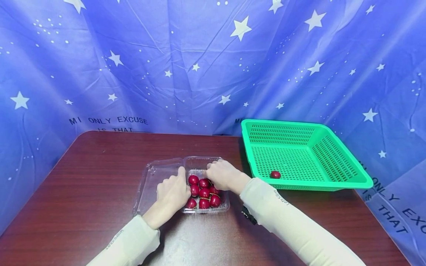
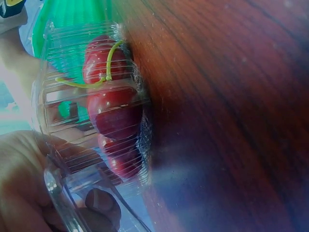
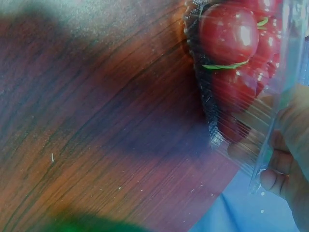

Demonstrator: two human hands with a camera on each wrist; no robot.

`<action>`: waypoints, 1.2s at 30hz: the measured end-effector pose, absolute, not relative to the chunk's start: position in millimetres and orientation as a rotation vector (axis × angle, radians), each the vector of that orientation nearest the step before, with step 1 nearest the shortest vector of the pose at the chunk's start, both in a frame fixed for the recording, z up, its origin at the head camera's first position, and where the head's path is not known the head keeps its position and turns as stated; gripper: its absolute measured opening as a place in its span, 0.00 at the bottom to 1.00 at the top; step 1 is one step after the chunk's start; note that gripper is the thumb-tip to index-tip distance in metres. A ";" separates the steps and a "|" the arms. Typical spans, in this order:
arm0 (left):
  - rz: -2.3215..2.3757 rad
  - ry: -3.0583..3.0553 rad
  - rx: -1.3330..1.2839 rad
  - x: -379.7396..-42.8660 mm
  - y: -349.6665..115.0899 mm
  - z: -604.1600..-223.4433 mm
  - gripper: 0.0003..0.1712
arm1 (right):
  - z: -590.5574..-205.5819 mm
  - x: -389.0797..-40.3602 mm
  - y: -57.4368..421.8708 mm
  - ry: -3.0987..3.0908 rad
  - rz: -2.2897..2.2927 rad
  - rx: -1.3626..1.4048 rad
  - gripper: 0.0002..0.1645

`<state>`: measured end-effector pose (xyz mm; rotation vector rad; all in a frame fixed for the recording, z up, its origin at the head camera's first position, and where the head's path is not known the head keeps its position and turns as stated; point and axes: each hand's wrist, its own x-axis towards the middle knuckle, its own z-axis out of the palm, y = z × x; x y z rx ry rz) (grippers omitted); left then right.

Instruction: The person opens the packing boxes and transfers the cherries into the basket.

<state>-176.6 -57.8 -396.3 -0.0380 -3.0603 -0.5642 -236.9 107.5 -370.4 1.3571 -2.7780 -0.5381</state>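
A clear plastic clamshell box (image 1: 206, 211) holds several dark red cherries (image 1: 204, 193), some with green stems. Its lid (image 1: 156, 173) lies folded open to the left. My left hand (image 1: 173, 188) grips the box's left side along the hinge; in the left wrist view its fingertips (image 2: 102, 200) show behind the plastic. At the far right corner, my right hand (image 1: 224, 174) grips the wall of the box. Through the ribbed side in the right wrist view, a fingertip (image 3: 239, 150) appears close to the cherries. The tips of several left fingers are hidden in the head view.
A green slotted basket (image 1: 332, 184) stands right of the box, with a single cherry (image 1: 275, 174) near its front left corner. Both rest on a dark brown wooden table (image 1: 100, 162). Behind hangs a blue star-patterned cloth (image 1: 186, 96).
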 end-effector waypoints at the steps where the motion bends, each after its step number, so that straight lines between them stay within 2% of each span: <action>1: -0.565 -3.060 -0.038 -176.7 -57.9 -396.4 0.15 | -370.7 -236.9 107.8 -2.780 -0.536 1.356 0.09; 20: -0.550 -3.072 -0.041 -177.6 -57.8 -396.2 0.15 | -372.0 -240.0 109.8 -2.799 -0.554 1.377 0.12; 36: -0.544 -3.081 -0.031 -178.1 -57.3 -395.5 0.15 | -358.6 -244.3 115.8 -2.851 -0.386 1.373 0.14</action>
